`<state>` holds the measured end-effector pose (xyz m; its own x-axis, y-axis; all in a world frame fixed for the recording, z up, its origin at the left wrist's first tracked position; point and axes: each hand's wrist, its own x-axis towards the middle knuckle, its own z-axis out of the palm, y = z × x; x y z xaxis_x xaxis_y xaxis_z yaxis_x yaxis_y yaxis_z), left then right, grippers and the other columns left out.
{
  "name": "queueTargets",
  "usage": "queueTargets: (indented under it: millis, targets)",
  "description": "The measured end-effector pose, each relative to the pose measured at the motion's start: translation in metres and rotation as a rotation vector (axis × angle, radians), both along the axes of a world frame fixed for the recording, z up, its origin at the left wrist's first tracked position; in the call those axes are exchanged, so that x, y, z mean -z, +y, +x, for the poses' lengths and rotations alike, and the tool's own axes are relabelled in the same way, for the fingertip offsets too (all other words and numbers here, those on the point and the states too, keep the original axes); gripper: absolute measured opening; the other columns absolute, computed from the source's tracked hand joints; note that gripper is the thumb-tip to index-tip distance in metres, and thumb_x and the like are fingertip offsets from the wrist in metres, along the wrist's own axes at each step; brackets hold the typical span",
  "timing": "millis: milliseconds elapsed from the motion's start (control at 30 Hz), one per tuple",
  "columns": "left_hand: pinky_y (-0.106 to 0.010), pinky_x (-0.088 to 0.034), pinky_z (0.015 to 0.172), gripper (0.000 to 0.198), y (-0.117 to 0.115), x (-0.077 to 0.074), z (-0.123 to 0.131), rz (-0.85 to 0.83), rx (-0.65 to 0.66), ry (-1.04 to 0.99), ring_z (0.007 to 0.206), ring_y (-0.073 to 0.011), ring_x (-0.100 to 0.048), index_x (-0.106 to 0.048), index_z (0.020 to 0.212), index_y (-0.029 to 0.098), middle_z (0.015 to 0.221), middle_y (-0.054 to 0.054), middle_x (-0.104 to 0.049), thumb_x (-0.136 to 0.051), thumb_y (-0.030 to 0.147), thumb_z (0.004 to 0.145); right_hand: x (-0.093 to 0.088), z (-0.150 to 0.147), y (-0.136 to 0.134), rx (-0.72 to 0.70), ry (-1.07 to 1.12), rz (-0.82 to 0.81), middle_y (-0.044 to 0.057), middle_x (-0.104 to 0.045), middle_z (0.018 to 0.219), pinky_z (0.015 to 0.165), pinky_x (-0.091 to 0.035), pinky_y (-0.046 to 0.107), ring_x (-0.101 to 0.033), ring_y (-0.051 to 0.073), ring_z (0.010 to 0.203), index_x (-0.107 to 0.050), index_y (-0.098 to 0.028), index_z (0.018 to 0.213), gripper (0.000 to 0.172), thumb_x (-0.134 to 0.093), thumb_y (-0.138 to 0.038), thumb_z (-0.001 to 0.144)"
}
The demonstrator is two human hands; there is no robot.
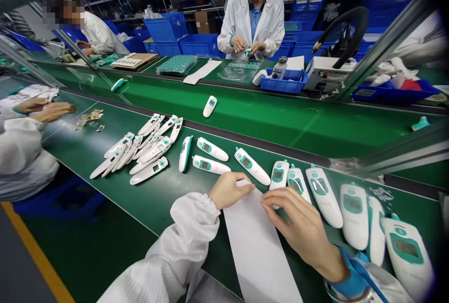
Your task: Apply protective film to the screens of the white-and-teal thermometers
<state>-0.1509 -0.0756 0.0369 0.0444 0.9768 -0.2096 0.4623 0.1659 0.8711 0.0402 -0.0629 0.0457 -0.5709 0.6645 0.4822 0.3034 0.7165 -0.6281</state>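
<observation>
A long white paper strip (pixel 257 242) runs from the bench edge towards me. My left hand (pixel 229 190) is closed at its far end, thumb across the paper and the other fingers mostly hidden. Just right of that end, my right hand (pixel 298 223) has thumb and forefinger pinched together; anything between them is too small to make out. White and teal ear thermometers lie around both hands: one (pixel 251 165) just beyond them, another (pixel 211 165) left of my left hand, and a larger-looking one (pixel 407 251) at the right.
Several white shell halves (pixel 150 153) lie piled on the left of the bench (pixel 182 195). A co-worker's hands (pixel 49 109) are at far left. Beyond, a thermometer (pixel 210 106) lies on the green conveyor belt (pixel 245 116). A person opposite handles a small part. Clear scraps (pixel 382 194) lie at right.
</observation>
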Motion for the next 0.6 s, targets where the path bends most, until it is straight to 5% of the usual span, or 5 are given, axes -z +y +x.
queueTargets:
  millis: [133, 267, 467, 600]
  targets:
    - [-0.034, -0.045, 0.083, 0.021, 0.01, 0.006, -0.007, 0.04, 0.005, 0.23, 0.088, -0.0243, -0.061, -0.072, 0.083, 0.02, 0.087, -0.005, -0.071, -0.067, 0.039, 0.075, -0.003, 0.002, 0.007, 0.043, 0.052, -0.354, 0.004, -0.07, 0.084, 0.065, -0.056, 0.031, -0.066, 0.019, 0.075, -0.063, -0.026, 0.085, 0.007, -0.057, -0.026, 0.089]
    - [-0.036, -0.04, 0.098, 0.027, 0.06, -0.011, -0.042, 0.117, -0.076, 0.424, 0.106, -0.0251, -0.056, -0.07, 0.094, 0.02, 0.102, -0.007, -0.068, -0.064, 0.042, 0.08, -0.004, 0.008, 0.029, 0.172, 0.143, -0.678, 0.006, -0.071, 0.077, 0.058, -0.058, 0.031, -0.068, 0.02, 0.066, -0.067, -0.024, 0.079, 0.018, -0.068, -0.042, 0.078]
    - [-0.048, -0.047, 0.093, 0.038, 0.186, -0.03, -0.109, 0.058, -0.441, 0.642, 0.112, -0.0246, -0.055, -0.053, 0.123, 0.016, 0.127, -0.011, -0.054, -0.056, 0.034, 0.089, -0.005, 0.022, 0.051, 0.319, 0.229, -0.694, 0.008, -0.073, 0.073, 0.061, -0.061, 0.032, -0.07, 0.024, 0.066, -0.069, -0.023, 0.075, 0.026, -0.075, -0.047, 0.067]
    - [-0.044, -0.052, 0.087, 0.037, 0.23, -0.027, -0.116, -0.009, -0.508, 0.642, 0.104, -0.0223, -0.059, -0.054, 0.121, 0.016, 0.122, -0.01, -0.057, -0.056, 0.034, 0.089, -0.014, 0.026, 0.057, 0.37, 0.218, -0.615, 0.007, -0.072, 0.067, 0.053, -0.061, 0.03, -0.069, 0.023, 0.055, -0.07, -0.025, 0.069, 0.024, -0.074, -0.049, 0.065]
